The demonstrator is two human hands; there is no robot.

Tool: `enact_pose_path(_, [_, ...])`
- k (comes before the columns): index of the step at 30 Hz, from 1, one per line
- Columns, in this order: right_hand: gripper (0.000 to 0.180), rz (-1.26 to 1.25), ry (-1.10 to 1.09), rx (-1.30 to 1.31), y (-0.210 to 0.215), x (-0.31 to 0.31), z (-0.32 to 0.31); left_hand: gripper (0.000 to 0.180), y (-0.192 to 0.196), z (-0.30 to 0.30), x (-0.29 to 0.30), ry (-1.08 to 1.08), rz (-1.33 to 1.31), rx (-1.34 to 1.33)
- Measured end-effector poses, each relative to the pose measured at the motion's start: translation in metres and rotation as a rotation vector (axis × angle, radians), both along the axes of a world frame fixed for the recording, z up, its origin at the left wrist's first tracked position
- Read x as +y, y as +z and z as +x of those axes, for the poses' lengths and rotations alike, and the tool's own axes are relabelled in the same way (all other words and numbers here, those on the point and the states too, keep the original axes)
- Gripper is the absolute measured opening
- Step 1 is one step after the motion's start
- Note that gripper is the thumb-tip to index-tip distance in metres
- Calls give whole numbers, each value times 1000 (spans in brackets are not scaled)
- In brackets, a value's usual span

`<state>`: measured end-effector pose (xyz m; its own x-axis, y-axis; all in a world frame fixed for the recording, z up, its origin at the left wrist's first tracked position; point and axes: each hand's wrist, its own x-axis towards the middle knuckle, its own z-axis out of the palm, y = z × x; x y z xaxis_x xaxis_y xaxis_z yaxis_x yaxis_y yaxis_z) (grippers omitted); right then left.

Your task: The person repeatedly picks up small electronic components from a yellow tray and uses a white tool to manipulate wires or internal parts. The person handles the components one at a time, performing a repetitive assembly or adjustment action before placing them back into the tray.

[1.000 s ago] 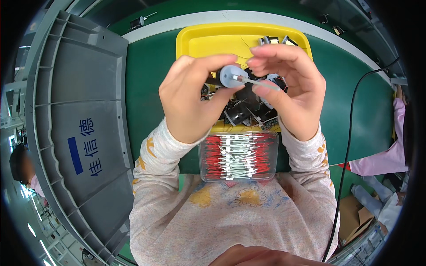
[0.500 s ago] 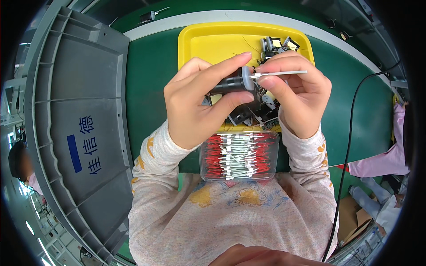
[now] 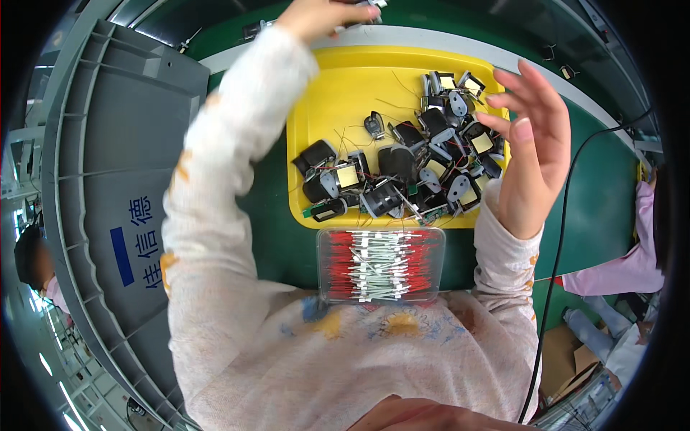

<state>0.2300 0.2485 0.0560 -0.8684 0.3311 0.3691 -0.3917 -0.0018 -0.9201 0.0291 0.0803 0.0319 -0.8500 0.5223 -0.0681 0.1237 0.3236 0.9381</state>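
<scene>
My left hand (image 3: pixel 313 20) reaches far over the white strip beyond the tray. Its fingers are closed on a black housing (image 3: pixel 357 24), most of which is hidden or cut off by the upper edge. Over the right side of the yellow tray (image 3: pixel 345 93), my right hand (image 3: pixel 535 154) is raised with fingers spread and nothing in them. Several black housings with grey end caps and thin wires (image 3: pixel 395 161) lie heaped in the tray. Nearest me stands a clear plastic box (image 3: pixel 321 269) full of red wires with white-green middles (image 3: pixel 377 266).
A large grey plastic crate (image 3: pixel 129 144) stands on edge at the left. Another black housing (image 3: pixel 253 30) lies on the far green strip. A black cable (image 3: pixel 568 190) hangs down at the right. A person's pink sleeve (image 3: pixel 618 266) shows at the far right.
My left hand has carried the black housing from in front of me to the far strip. My right hand has let go of the pale wire, moved right and opened.
</scene>
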Motion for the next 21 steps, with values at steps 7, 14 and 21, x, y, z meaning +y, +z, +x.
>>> enact_pose_path(7, [43, 85, 3, -151, -7, 23, 15, 22, -118, -148, 29, 140, -351, 140])
enact_pose_path(14, [40, 104, -19, -190, -12, 37, 33, 26, -11, -9, -16, -735, -242, 713])
enact_pose_path(21, [42, 223, 86, -146, -13, 31, 44, 34, -52, 65, -34, -870, -367, 718])
